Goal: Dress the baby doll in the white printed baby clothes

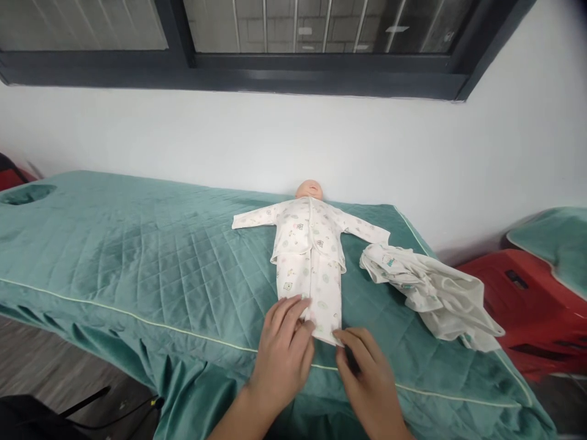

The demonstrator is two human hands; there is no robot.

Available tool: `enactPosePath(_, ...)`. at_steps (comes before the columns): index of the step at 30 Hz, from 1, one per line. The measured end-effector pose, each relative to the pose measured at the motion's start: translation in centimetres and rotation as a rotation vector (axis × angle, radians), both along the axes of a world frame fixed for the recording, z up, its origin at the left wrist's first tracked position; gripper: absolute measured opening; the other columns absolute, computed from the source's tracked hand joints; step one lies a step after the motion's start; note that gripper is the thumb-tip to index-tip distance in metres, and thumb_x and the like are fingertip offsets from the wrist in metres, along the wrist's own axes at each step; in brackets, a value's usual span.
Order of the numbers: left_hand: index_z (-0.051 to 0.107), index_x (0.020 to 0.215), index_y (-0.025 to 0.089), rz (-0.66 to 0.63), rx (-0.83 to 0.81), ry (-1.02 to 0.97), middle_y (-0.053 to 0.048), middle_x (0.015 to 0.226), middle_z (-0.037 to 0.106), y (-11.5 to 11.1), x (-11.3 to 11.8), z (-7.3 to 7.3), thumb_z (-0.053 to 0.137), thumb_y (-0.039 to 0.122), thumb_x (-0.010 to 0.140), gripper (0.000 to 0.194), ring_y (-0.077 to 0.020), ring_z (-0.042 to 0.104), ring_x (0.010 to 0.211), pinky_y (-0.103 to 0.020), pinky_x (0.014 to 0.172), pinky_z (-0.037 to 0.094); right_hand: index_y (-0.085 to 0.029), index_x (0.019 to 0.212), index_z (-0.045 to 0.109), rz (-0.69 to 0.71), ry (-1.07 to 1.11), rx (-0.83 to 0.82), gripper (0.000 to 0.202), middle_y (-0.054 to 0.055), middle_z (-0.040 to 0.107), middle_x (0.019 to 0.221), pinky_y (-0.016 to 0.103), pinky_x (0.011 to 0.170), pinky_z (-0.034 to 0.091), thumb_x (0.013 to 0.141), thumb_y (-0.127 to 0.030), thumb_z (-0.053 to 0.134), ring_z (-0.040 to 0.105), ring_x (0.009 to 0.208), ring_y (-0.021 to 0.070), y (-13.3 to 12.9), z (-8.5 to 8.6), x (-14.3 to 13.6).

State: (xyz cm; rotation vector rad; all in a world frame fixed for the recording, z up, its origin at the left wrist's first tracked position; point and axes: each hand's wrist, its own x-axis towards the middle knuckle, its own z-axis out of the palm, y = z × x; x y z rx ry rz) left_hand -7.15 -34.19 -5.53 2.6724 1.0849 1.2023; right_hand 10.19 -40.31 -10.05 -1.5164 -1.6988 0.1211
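A baby doll (309, 189) lies on its back on the green quilted bed, head toward the wall. It wears a white patterned baby jacket (300, 229) with both sleeves spread out, and matching baby pants (324, 290) below. My left hand (284, 348) is closed over the lower end of the pant leg on the left, its fingers bent and covering the cuff. At the other cuff, my right hand (364, 366) pinches the corner of the hem between thumb and fingers. The doll's feet do not show.
A crumpled white cloth bundle (435, 290) lies on the bed (183, 256) to the right. Red plastic seats or boxes (518, 293) stand beyond the bed's right end. A white wall (206, 134) and dark window frame (298, 76) rise behind. A cable (121, 415) hangs at lower left.
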Motion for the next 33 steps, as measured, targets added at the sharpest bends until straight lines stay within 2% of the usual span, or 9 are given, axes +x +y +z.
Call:
enactPosePath(3, 0.057, 0.108, 0.018, 0.02, -0.057, -0.025, -0.013, 0.136, 0.052, -0.4, -0.5, -0.9, 0.053, 0.006, 0.086, 0.025, -0.0272, 0.045, 0.13, -0.05, 0.107, 0.045, -0.024, 0.115, 0.059, 0.011, -0.024, -0.019, 0.025, 0.007, 0.062, 0.106, 0.034, 0.083, 0.054, 0.095, -0.016, 0.047, 0.062, 0.098, 0.0204, 0.1, -0.9, 0.0)
enactPosePath(5, 0.054, 0.116, 0.019, 0.036, -0.14, -0.104, -0.014, 0.14, 0.048, -0.6, -1.2, -1.6, 0.053, 0.012, 0.09, 0.027, -0.026, 0.044, 0.132, -0.049, 0.107, 0.046, -0.025, 0.118, 0.057, 0.009, -0.037, -0.026, 0.026, 0.007, 0.061, 0.107, 0.036, 0.085, 0.054, 0.095, -0.017, 0.048, 0.061, 0.1, 0.021, 0.1, -0.8, 0.1)
enactPosePath(10, 0.048, 0.125, 0.024, 0.142, -0.329, -0.338, -0.012, 0.135, 0.047, -0.4, -3.3, -3.2, 0.048, 0.014, 0.094, 0.033, -0.0206, 0.049, 0.128, -0.043, 0.104, 0.049, -0.026, 0.127, 0.051, 0.045, -0.049, -0.025, 0.033, 0.009, 0.057, 0.12, 0.041, 0.092, 0.053, 0.094, -0.021, 0.053, 0.054, 0.113, 0.024, 0.4, 1.1, -0.6)
enactPosePath(14, 0.048, 0.127, 0.025, 0.083, -0.397, -0.32, -0.011, 0.129, 0.05, 0.5, -4.0, -3.3, 0.048, 0.014, 0.094, 0.035, -0.0214, 0.052, 0.123, -0.045, 0.103, 0.048, -0.025, 0.133, 0.047, 0.08, -0.068, -0.02, 0.04, 0.011, 0.051, 0.132, 0.049, 0.101, 0.047, 0.094, -0.021, 0.053, 0.044, 0.126, 0.0273, 2.0, 2.5, -2.9)
enactPosePath(17, 0.05, 0.126, 0.024, 0.045, -0.409, -0.276, -0.011, 0.123, 0.053, 1.2, -3.9, -2.9, 0.049, 0.015, 0.093, 0.034, -0.0215, 0.055, 0.116, -0.043, 0.098, 0.05, -0.024, 0.125, 0.052, 0.007, -0.047, -0.029, 0.03, 0.011, 0.053, 0.129, 0.05, 0.097, 0.048, 0.095, -0.023, 0.052, 0.044, 0.123, 0.029, 3.6, 3.0, -4.5)
enactPosePath(23, 0.059, 0.098, 0.02, 0.072, -0.449, -0.364, -0.005, 0.096, 0.06, 2.6, -3.2, -2.5, 0.046, 0.02, 0.096, 0.014, -0.0172, 0.058, 0.093, -0.033, 0.082, 0.05, -0.022, 0.098, 0.06, -0.124, -0.099, -0.002, 0.009, 0.011, 0.057, 0.121, 0.051, 0.092, 0.047, 0.09, -0.025, 0.057, 0.049, 0.115, 0.0309, 5.6, 3.5, -5.6)
enactPosePath(27, 0.06, 0.092, 0.02, 0.06, -0.396, -0.388, -0.003, 0.09, 0.062, 2.4, -3.5, -2.2, 0.051, 0.021, 0.094, 0.009, -0.0161, 0.059, 0.086, -0.03, 0.077, 0.049, -0.022, 0.09, 0.06, -0.096, -0.139, 0.046, 0.008, 0.01, 0.059, 0.12, 0.049, 0.092, 0.046, 0.087, -0.016, 0.055, 0.051, 0.116, 0.0297, 5.8, 4.2, -5.3)
enactPosePath(30, 0.059, 0.097, 0.02, 0.06, -0.264, -0.375, -0.004, 0.093, 0.062, 1.5, -4.1, -2.1, 0.05, 0.016, 0.094, 0.01, -0.0158, 0.06, 0.088, -0.029, 0.078, 0.05, -0.022, 0.09, 0.058, -0.03, -0.19, 0.14, 0.012, 0.009, 0.06, 0.12, 0.05, 0.096, 0.045, 0.086, -0.011, 0.054, 0.05, 0.12, 0.0291, 4.9, 4.5, -4.8)
enactPosePath(33, 0.059, 0.1, 0.02, 0.098, -0.138, -0.328, -0.004, 0.095, 0.062, 0.6, -4.7, -2.6, 0.05, 0.01, 0.092, 0.015, -0.015, 0.06, 0.089, -0.029, 0.079, 0.05, -0.023, 0.094, 0.057, 0.008, -0.256, 0.213, 0.017, 0.007, 0.063, 0.116, 0.054, 0.102, 0.041, 0.085, -0.009, 0.055, 0.052, 0.12, 0.0278, 3.6, 4.2, -4.4)
